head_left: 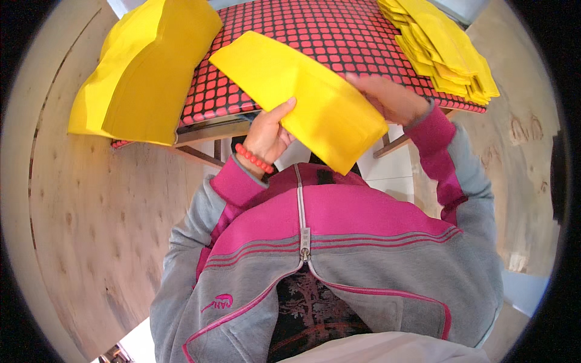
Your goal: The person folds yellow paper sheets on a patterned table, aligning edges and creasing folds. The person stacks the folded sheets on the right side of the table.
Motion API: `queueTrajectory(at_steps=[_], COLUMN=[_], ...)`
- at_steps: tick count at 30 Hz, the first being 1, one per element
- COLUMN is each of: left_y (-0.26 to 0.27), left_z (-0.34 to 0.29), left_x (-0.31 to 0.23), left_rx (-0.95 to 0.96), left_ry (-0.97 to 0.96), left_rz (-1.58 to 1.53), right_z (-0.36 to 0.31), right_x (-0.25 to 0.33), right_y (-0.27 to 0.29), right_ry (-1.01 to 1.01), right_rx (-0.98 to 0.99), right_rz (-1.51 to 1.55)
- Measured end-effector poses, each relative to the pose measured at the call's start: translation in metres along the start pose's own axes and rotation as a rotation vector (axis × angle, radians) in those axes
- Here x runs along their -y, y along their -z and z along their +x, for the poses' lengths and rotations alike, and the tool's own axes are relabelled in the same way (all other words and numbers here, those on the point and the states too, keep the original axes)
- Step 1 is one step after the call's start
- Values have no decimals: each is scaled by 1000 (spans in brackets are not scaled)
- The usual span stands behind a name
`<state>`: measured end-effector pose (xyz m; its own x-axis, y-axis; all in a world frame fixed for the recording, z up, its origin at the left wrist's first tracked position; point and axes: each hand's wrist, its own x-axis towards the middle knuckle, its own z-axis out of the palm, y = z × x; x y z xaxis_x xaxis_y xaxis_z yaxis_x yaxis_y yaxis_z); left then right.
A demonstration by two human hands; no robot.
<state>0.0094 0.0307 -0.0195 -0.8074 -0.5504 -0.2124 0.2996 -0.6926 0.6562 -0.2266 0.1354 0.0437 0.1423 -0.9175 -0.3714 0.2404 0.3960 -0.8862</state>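
A flat, folded piece of yellow cloth point(302, 100) hangs tilted in front of my body, over the near edge of the table. My left hand point(270, 132) grips its near edge, with the thumb on top and the fingers underneath. A string of red beads circles that wrist. Along the cloth's far right edge lies my right hand point(390, 98), its fingers stretched out toward the left and slightly blurred. Part of those fingers is hidden behind the cloth.
The table point(290, 24) has a red-and-black checked cover. A large yellow cloth stack point(142, 72) drapes over its left edge. At the right lies a pile of folded yellow pieces point(445, 51). Wooden legs show beneath, above a pale wood-patterned floor point(103, 224).
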Motion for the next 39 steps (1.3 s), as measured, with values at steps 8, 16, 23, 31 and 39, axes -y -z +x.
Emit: queueTrajectory(at_steps=[8,16,23,31,39], left_y=[-20,-73,-83,21,6], left_z=[-11,24,74,120,97], left_x=[-25,-143,-190,-137,-136], left_rx=[241,73,328,181,122], left_ry=[106,-499,-688,-421,-304], left_rz=[315,1197,945,1120,1030], right_z=[105,45,36,115,118], right_x=[43,178,208,118,111], right_y=[11,-19,-30,-3,22], right_ry=[-13,822,1138,979,829], right_rx=[164,248,96,88,-39], right_rz=[74,-175,-452,-164,-329])
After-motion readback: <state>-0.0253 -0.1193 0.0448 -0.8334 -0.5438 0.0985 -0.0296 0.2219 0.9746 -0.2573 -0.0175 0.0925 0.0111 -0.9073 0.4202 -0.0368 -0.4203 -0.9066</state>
